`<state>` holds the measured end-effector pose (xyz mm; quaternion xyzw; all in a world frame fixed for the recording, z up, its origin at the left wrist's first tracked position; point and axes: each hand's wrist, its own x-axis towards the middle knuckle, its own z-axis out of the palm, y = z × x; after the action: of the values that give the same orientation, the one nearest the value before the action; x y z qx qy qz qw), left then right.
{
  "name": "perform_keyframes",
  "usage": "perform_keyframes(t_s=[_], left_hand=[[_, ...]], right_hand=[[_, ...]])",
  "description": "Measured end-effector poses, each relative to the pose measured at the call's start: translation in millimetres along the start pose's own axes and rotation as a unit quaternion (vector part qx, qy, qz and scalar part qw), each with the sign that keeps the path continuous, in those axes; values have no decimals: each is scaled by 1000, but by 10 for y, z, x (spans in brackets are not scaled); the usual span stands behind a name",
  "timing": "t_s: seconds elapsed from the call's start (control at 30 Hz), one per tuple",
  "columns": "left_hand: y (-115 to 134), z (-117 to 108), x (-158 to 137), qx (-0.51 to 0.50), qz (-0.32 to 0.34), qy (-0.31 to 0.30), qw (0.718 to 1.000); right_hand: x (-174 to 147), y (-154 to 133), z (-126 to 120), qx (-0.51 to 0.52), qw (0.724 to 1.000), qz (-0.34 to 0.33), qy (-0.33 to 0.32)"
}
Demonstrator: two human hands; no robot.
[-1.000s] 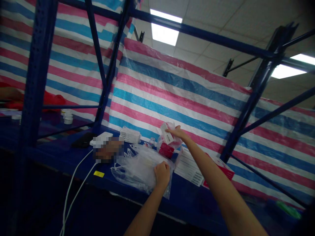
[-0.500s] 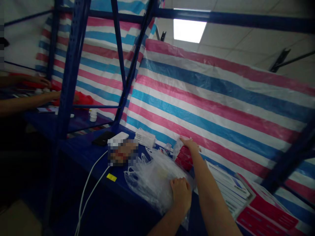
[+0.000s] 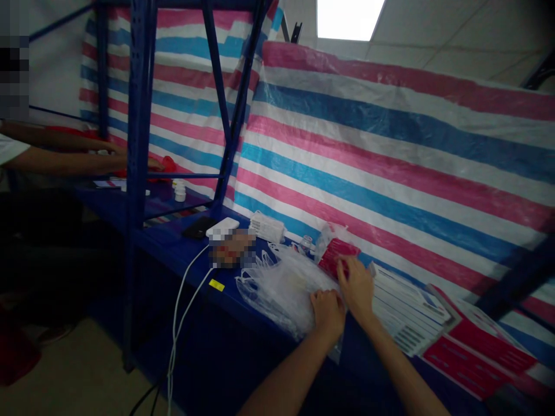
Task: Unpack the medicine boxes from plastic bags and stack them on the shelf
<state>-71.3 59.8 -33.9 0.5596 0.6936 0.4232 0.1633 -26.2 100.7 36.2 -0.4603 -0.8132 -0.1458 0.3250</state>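
Note:
My left hand (image 3: 328,316) rests on a spread of clear plastic bags (image 3: 284,289), its fingers curled into the film near the right end. Just above and to the right, my right hand (image 3: 358,289) is at the lower right side of a red packet (image 3: 337,254). Its fingers are bent, and whatever lies between them is hidden. Crumpled clear film surrounds the back and left side of the red packet. A small clear bottle (image 3: 306,243) stands left of that packet, apart from both hands.
Right of my hands lie white printed sheets (image 3: 396,306) and a red-and-white carton (image 3: 472,346). Leftward are a white bundle (image 3: 266,227), a white power bank (image 3: 222,227) with cables and a black phone-like object (image 3: 198,227). A blue rack post (image 3: 139,144) separates me from a co-worker's arms (image 3: 73,157).
My right hand has drawn back from the film behind the red packet to its near right side. My left hand stays on the plastic bags. The camera view has shifted.

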Motion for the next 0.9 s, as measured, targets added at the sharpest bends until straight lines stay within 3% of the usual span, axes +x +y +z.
perform_keyframes(t_s=[0.1,0.17,0.27,0.43,0.57,0.77,0.9], left_hand=[[-4,-1,3,2,-1,-2,1000],[-18,17,15,3,6,5,1000],[-42,37,39,9,20,17,1000],[-20,-28,34,35,35,7,999],[9,-80,10,82,93,11,992],[-26,-87,4,129,113,80,982],[-76,-97,-6,194,68,149,967]], right_hand=[[-572,268,63,23,987,122,-106],[-762,434,152,61,976,130,-163],[-802,534,260,62,972,107,-200],[-746,433,246,15,974,93,-204],[-782,399,185,25,972,111,-205],[-782,442,186,75,973,112,-190],[-771,469,200,94,969,129,-187]])
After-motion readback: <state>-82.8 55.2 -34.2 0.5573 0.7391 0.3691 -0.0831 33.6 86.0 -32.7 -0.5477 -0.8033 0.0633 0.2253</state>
